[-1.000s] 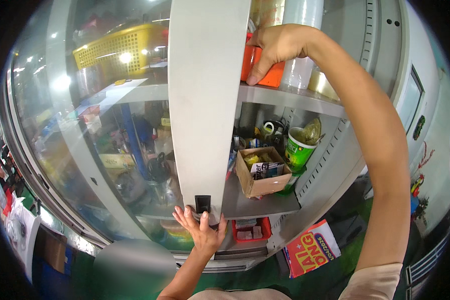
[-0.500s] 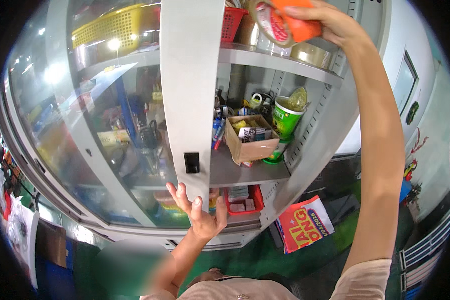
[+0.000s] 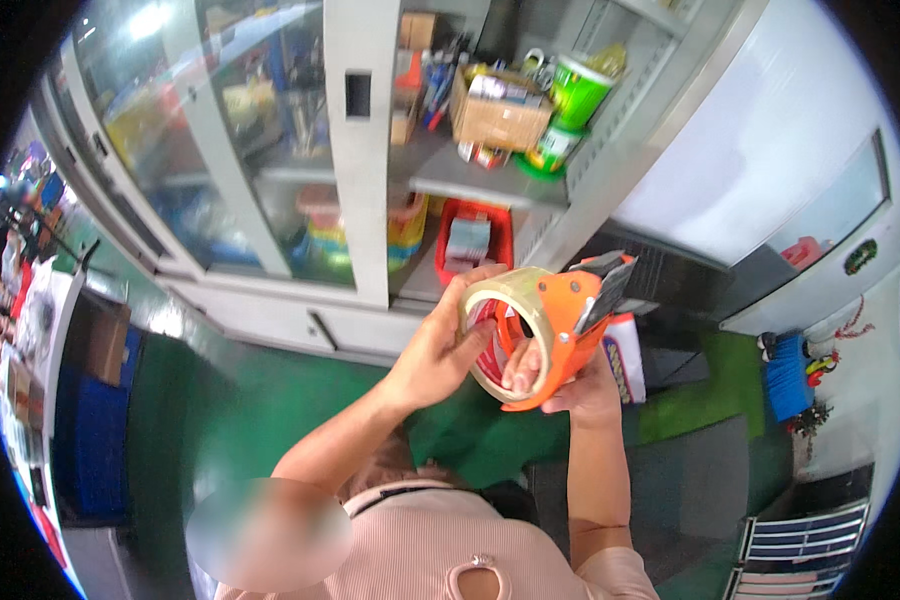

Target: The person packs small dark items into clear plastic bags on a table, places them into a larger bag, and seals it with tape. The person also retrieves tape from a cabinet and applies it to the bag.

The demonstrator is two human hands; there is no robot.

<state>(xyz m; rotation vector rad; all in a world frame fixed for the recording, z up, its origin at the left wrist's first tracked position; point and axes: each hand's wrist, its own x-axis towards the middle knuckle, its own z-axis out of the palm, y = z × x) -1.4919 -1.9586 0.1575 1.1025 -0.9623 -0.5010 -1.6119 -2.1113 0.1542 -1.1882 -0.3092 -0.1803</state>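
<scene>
Centre of frame: one tape roll (image 3: 521, 283), its rim clasped by the left hand (image 3: 436, 352), against an orange dispenser (image 3: 568, 350) that the right hand (image 3: 582, 392) grips.

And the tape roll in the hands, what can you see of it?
The tape roll is a wide, glossy ring of yellowish, see-through-looking tape, with red and pale colouring inside its core. It is held tilted, its round opening showing. The left hand has its grip on the left rim; an orange tape dispenser adjoins its right side. Fingertips show through the hole.
</scene>
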